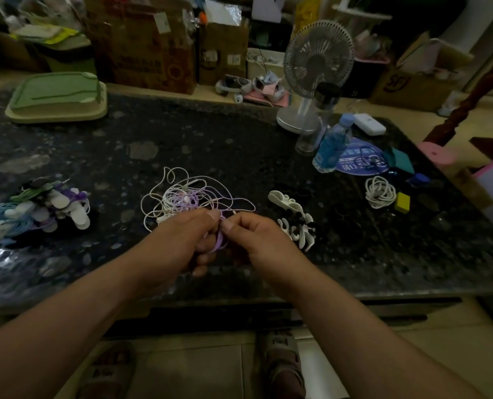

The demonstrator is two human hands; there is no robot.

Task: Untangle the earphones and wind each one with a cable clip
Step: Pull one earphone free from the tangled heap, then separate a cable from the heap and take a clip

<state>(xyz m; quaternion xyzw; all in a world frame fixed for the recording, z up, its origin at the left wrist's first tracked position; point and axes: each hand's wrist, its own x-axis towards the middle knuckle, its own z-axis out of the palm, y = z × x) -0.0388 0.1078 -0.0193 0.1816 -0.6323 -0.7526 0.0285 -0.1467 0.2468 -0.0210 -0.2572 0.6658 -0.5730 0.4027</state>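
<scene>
While a box [412, 89] reads SF, left hand [179, 237] and right hand [256, 237] pinch the purple cable [221, 241].

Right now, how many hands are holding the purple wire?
2. The left hand grips the purple wire just in front of the tangle; the right hand pinches it from the other side. No other hands show.

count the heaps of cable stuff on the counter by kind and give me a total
tangled earphones: 1, with a purple cable from it gripped by the left hand and pinched by the right hand
pile of wound earphones: 1
pile of cable clips: 1
loose white coil: 1
total: 4
</scene>
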